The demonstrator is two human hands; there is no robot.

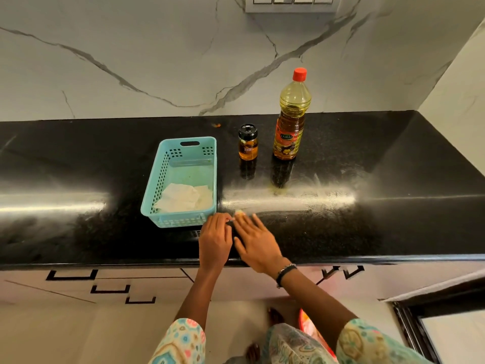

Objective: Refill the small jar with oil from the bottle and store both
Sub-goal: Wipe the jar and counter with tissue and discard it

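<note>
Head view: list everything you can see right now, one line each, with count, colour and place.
oil bottle: 1, yellow-amber with a red cap on, upright on the counter towards the back, right of the small jar.
small jar: 1, amber oil inside, black lid on, upright between basket and bottle.
basket: 1, light blue, perforated, on the counter left of the jar.
tissue: white, crumpled, in the near end of the basket; count unclear.
counter: 1, glossy black.
switch panel: 1, grey-white, on the marble wall at top.
bracelet: 1, dark beads, on the right wrist.
left hand: fingers curled, at the basket's near corner; any grip unclear.
right hand: fingers straight, on the counter beside the left.
</note>
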